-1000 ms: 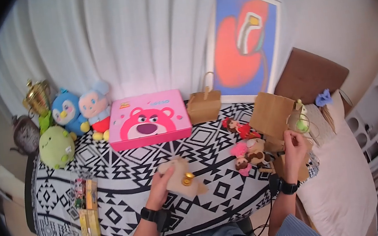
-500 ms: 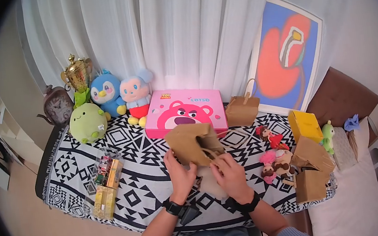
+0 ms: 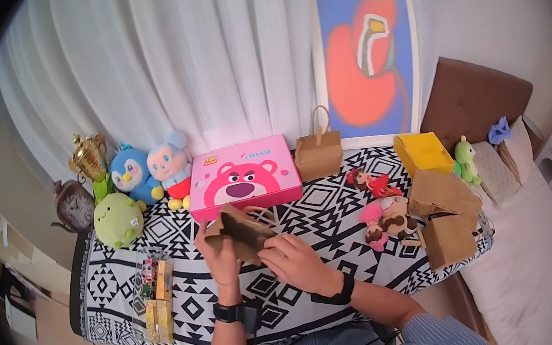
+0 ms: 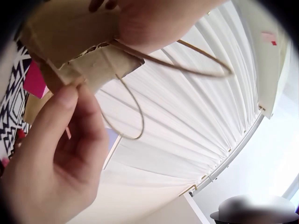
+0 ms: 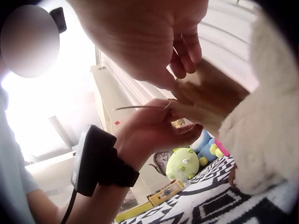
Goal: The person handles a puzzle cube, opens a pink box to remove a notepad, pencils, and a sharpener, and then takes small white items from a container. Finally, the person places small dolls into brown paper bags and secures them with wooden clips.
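Both hands hold a brown paper bag (image 3: pixel 250 250) with its dark opening showing, over the patterned cloth in the head view. My left hand (image 3: pixel 221 262) grips its left side, thumb at the near edge. The right hand (image 3: pixel 301 266) pinches the rim on the right, which the left wrist view also shows, with the right hand (image 4: pixel 60 154) at the torn-looking edge of the bag (image 4: pixel 70 32) and two cord handles hanging loose. In the right wrist view a pale plush (image 5: pixel 261 116) is close beside the bag (image 5: pixel 210 98); hands and bag mostly hide it in the head view.
Behind the bag is a pink box (image 3: pixel 242 176), with plush toys (image 3: pixel 118 219) to its left and another paper bag (image 3: pixel 319 157) to its right. Small packs (image 3: pixel 158 304) lie at left. Dolls (image 3: pixel 377 181), a yellow box (image 3: pixel 423 154) and crumpled bags (image 3: pixel 450 241) are at right.
The left hand let go of the pale plush and took hold of a paper bag, which the right hand brought from the right. The bag has since tilted, its opening now facing up.
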A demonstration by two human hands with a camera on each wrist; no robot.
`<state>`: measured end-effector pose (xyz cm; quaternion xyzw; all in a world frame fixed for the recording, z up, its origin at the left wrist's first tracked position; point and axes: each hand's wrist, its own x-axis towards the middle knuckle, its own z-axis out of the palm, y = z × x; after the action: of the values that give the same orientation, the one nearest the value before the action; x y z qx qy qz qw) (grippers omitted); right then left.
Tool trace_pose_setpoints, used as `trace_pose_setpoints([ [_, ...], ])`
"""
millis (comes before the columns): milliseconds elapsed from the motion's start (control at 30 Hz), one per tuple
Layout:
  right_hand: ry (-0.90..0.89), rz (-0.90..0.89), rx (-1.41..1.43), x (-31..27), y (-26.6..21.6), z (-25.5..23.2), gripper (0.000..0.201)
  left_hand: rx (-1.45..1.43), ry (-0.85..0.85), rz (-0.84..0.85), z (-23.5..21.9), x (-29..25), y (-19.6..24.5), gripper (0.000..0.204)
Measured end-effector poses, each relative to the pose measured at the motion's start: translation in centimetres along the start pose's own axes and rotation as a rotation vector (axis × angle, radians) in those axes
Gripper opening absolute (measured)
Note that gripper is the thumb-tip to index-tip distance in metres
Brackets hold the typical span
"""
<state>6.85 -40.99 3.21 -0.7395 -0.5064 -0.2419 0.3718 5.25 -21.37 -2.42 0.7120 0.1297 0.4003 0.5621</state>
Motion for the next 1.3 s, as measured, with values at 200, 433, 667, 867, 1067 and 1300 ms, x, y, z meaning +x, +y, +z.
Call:
trace_pose_setpoints([
  [200, -0.218, 0.276, -0.281, -4.7, 2.3, -0.2, 0.067, -0.281, 0.023, -0.182, -0.6, 0.9, 1.4, 0.048],
  [433, -0.514, 0.534, -0.071, -6.5, 1.6, -0.8, 0.094, -0.196, 0.035, -0.222, 0.1, 1.4, 2.0, 0.048],
  [667, -0.186, 0.701, 0.31, -7.9, 2.2, -1.6, 0.085, -0.165, -0.114, -0.083, -1.0, -0.2, 1.9, 0.045],
  [867, 0.133, 0.91, 1.09, -8.7, -0.2, -5.7, 0.074, 0.128, 0.092, 0.102, 0.2, -0.9, 0.8, 0.034],
  [1067, -0.075, 0.592, 1.543, -8.6, -3.4, -6.5, 0.069, 0.213, 0.027, 0.243, 1.9, -3.1, 4.9, 0.022],
  [1300, -0.127, 0.806, 1.485, -4.1, -4.5, -7.4, 0.057, 0.141, -0.062, 0.321, 1.7, -4.4, 7.4, 0.022],
])
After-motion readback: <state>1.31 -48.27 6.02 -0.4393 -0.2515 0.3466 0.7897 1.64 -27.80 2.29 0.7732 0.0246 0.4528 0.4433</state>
